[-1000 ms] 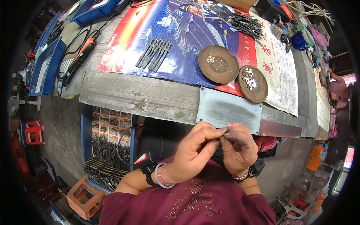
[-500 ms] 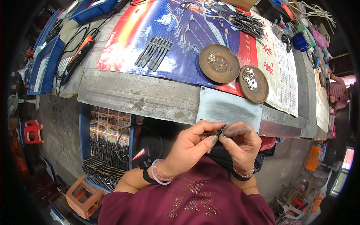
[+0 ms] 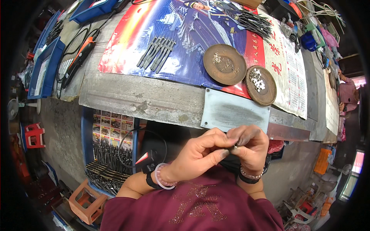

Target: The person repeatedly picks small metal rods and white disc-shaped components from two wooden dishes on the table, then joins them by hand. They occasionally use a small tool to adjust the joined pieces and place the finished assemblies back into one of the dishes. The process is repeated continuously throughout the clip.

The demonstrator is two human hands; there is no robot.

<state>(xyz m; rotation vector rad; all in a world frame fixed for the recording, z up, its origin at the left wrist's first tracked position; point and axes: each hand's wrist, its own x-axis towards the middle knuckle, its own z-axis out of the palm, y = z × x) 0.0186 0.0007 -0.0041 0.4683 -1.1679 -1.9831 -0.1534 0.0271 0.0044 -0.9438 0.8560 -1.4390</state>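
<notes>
My left hand (image 3: 200, 152) and my right hand (image 3: 251, 150) meet in front of my chest, close to the table edge. Both are closed, pinching a small dark piece (image 3: 232, 148) between thumbs and fingertips; fingers cover most of it, so its full shape is hidden. A tiny bright spot shows by the right thumb. Just beyond lies a smudged pale plate (image 3: 235, 101). Behind it sit two round brown dishes: the larger dish (image 3: 232, 79) holds tiny thin metal bits, the smaller dish (image 3: 266, 100) small white and metallic pieces.
Slim black parts (image 3: 157, 54) lie in a row on the poster (image 3: 115, 50), with a pile of dark strips (image 3: 255, 24) at the far right. A corded orange-black tool (image 3: 81, 57) rests beside a blue tray (image 3: 46, 73). Below the tabletop, a bin holds many black strips (image 3: 110, 158).
My right fingers have curled in over the small piece and pressed nearer the left fingertips. The pinch point has shifted slightly right and down.
</notes>
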